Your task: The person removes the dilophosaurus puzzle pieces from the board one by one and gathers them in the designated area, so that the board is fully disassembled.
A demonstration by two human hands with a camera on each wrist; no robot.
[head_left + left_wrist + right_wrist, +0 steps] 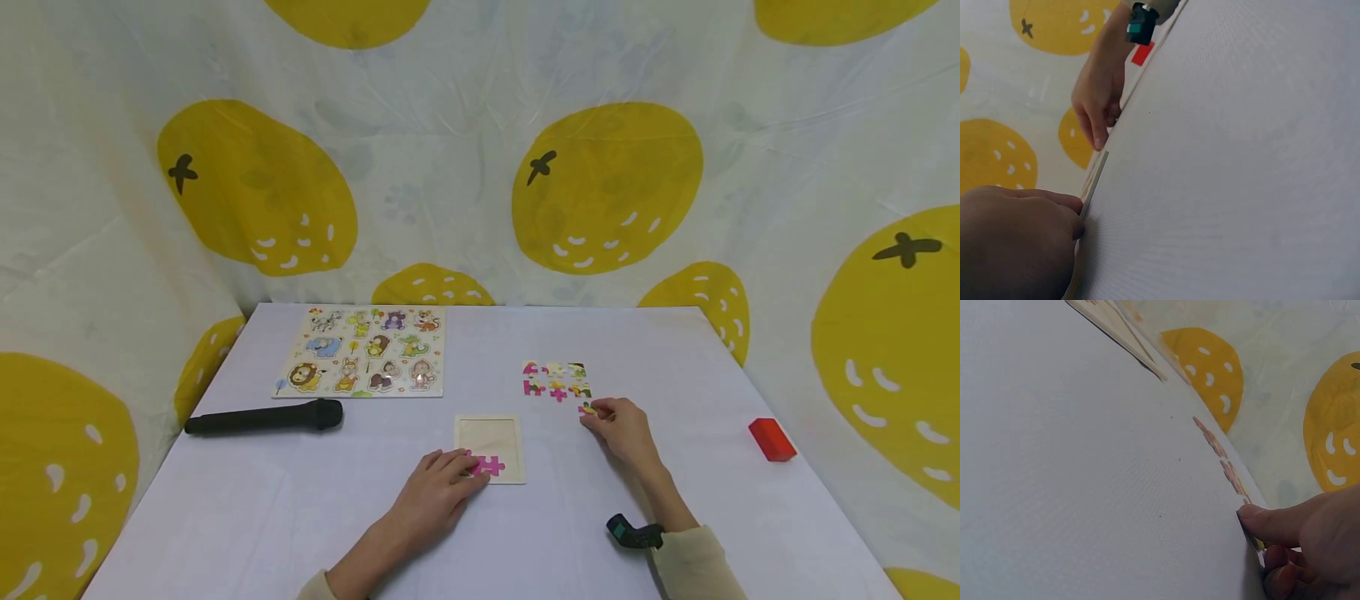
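Note:
My left hand (438, 492) rests over the lower left corner of a small wooden puzzle tray (487, 431), its fingers lying across the corner and its thumb along the near edge. Inside the tray, pink jigsaw pieces (491, 466) sit along the near side, partly hidden by those fingers. To the right, my right hand (622, 429) pinches a colourful jigsaw piece (587, 409) between thumb and fingers, at the table surface. Just beyond it lie several loose jigsaw pieces (557, 392) in two rows. The right wrist view shows the thumb (1257, 515) on the piece's edge.
An animal puzzle board (360, 354) lies at the back left, with a black microphone (262, 417) in front of it. A red block (772, 439) is near the right edge of the white table (555, 550). A fruit-patterned cloth (442, 175) hangs behind.

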